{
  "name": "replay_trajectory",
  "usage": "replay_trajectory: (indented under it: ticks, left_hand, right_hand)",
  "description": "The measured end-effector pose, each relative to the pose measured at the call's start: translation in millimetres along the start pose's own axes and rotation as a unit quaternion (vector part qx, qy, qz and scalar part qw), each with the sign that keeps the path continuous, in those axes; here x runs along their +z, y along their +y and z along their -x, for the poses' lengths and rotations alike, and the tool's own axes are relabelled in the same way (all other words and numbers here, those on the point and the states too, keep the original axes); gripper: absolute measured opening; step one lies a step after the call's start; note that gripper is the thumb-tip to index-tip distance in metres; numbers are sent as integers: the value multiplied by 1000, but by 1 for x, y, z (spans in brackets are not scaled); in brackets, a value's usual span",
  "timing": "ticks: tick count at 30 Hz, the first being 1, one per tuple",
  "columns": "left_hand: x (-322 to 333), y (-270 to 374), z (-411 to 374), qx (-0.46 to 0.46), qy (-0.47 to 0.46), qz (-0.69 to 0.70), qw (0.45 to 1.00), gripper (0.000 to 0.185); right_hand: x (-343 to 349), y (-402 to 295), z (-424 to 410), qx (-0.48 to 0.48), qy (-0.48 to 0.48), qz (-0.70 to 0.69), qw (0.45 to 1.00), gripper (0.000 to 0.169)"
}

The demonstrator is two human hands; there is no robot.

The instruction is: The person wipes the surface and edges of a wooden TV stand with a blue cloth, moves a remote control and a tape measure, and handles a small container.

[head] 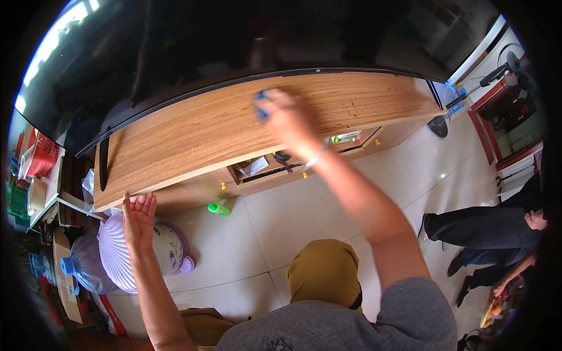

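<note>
My right hand [283, 112], blurred by motion, presses a blue cloth [262, 105] on the top of a wooden TV cabinet [189, 140]. A bracelet circles that wrist. At the cabinet's front left corner is my left hand [140, 210], palm up, its thumb at the edge and its fingers apart, with nothing in it. A large black television [263, 39] stands over the cabinet top on two thin black feet. Dark marks show on the wood right of my right hand. Below, the cabinet's front has open compartments and yellow knobs.
On the tiled floor lies a green bottle [219, 209]. A purple-lidded bin [169, 248] and a large clear water jug [90, 263] stand at the left, below a shelf with a red basket [44, 155]. Other people's dark-trousered legs [483, 228] are at the right.
</note>
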State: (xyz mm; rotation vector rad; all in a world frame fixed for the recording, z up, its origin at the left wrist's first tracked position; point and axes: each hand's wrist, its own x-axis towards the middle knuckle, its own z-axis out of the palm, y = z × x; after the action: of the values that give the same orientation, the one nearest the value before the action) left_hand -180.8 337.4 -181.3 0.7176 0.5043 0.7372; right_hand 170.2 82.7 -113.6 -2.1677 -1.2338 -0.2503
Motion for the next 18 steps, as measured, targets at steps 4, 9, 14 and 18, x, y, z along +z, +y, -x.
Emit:
replay_trajectory:
  ticks: [4,9,14,18]
  left_hand:
    - [-3,-3,-9,2,1,-5,1000,32]
    - [-10,-4,-13,2,-6,-11,1000,33]
    - [-4,-1,-3,8,13,-33,999,33]
    - [9,-6,-4,-2,13,-20,1000,34]
  right_hand:
    - [75,-134,2,-164,16,-95,982,26]
    - [53,-136,13,-148,-87,-318,932,35]
    - [-66,41,27,24,137,-90,986,53]
    - [-144,197,58,172,151,141,963,34]
